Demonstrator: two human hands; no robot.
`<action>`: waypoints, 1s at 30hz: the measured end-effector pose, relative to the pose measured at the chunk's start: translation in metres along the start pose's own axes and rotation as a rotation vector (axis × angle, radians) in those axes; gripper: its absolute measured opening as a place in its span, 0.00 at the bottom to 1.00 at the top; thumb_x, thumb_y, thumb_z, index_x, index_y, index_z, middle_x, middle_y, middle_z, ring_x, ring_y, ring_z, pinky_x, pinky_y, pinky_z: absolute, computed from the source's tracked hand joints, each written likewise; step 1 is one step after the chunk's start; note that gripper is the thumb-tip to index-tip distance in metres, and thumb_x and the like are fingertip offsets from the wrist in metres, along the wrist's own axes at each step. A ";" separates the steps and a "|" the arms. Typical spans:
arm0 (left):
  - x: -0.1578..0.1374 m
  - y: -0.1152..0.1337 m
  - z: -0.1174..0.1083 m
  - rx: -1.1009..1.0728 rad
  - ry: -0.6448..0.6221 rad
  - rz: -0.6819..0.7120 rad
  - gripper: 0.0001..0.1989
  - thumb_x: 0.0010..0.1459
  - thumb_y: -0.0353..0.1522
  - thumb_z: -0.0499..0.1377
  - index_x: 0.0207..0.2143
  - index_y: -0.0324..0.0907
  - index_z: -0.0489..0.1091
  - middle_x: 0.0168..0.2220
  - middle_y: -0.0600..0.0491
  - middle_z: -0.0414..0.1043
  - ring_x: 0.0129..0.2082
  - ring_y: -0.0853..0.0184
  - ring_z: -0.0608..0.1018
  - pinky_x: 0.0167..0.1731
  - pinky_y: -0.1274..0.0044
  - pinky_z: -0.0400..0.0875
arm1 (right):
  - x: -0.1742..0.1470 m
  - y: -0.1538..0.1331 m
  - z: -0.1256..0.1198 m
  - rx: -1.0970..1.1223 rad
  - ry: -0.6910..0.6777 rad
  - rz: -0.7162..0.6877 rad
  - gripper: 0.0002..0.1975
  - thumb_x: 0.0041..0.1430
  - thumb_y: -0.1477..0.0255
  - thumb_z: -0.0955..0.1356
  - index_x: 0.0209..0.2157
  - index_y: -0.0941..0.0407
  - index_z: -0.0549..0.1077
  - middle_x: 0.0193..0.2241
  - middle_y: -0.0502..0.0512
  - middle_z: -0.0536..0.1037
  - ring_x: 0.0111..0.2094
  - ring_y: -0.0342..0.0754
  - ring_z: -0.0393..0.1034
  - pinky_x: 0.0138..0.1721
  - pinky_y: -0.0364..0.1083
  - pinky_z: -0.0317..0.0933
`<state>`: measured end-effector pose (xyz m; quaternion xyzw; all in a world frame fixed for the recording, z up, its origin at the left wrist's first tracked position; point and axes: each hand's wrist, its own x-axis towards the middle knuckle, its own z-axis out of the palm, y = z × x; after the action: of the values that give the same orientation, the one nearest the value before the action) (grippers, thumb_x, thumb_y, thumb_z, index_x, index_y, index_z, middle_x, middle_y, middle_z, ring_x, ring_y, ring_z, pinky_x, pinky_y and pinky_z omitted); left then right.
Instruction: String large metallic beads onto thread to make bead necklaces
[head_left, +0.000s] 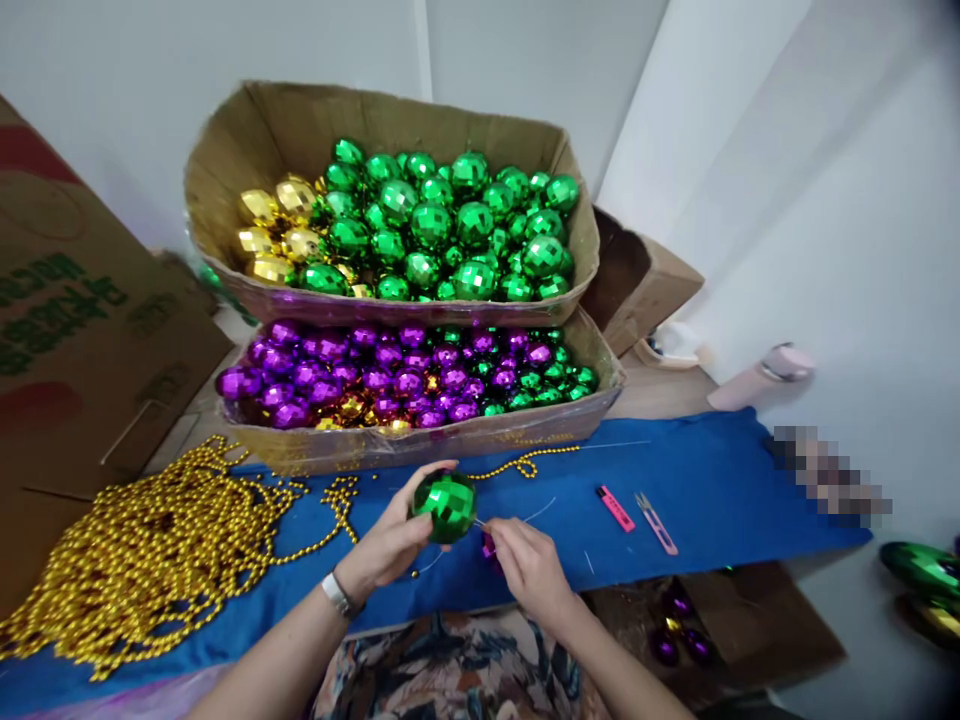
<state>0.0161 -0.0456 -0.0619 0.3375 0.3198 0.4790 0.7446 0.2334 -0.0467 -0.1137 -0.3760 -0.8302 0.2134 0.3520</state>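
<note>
My left hand [397, 535] is wrapped round a shiny green faceted ball [448, 508], its thumb across the near side. At the ball's right side my right hand [531, 568] pinches a thin whitish string [541, 510], one end of which trails off over the blue cloth. A small purple faceted ball [488, 545] shows under the right fingertips, mostly covered; whether those fingers touch it I cannot tell. Below the green ball, a tiny gold bead [415, 574] appears close to another bit of string.
An upper carton [390, 110] holds green and gold balls; a lower carton [420, 447] has smaller purple, green and gold ones. Gold bead strands [157, 555] are heaped left on the blue cloth [705, 480]. A pink cutter [616, 509] and thread snips [657, 525] lie right.
</note>
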 end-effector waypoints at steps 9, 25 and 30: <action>-0.003 -0.008 0.000 -0.043 -0.015 -0.013 0.36 0.47 0.35 0.68 0.58 0.44 0.61 0.49 0.43 0.69 0.46 0.56 0.75 0.46 0.68 0.69 | -0.010 0.005 0.001 0.103 -0.031 0.032 0.11 0.67 0.77 0.57 0.43 0.55 0.70 0.33 0.54 0.76 0.34 0.46 0.71 0.35 0.44 0.65; -0.009 -0.010 -0.005 -0.050 0.006 -0.010 0.33 0.50 0.34 0.66 0.58 0.43 0.62 0.50 0.42 0.69 0.46 0.55 0.75 0.46 0.68 0.69 | -0.010 0.002 0.002 0.035 -0.014 -0.028 0.12 0.66 0.77 0.58 0.45 0.55 0.69 0.34 0.55 0.77 0.34 0.46 0.72 0.35 0.45 0.66; -0.010 -0.010 -0.006 -0.051 0.009 -0.012 0.34 0.50 0.35 0.66 0.58 0.44 0.61 0.51 0.43 0.68 0.46 0.55 0.74 0.46 0.68 0.69 | -0.010 0.000 0.001 0.035 -0.020 -0.037 0.12 0.66 0.77 0.58 0.44 0.55 0.69 0.35 0.55 0.78 0.35 0.46 0.73 0.36 0.45 0.66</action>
<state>0.0131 -0.0573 -0.0721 0.3144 0.3130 0.4839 0.7544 0.2368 -0.0542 -0.1187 -0.3522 -0.8367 0.2250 0.3539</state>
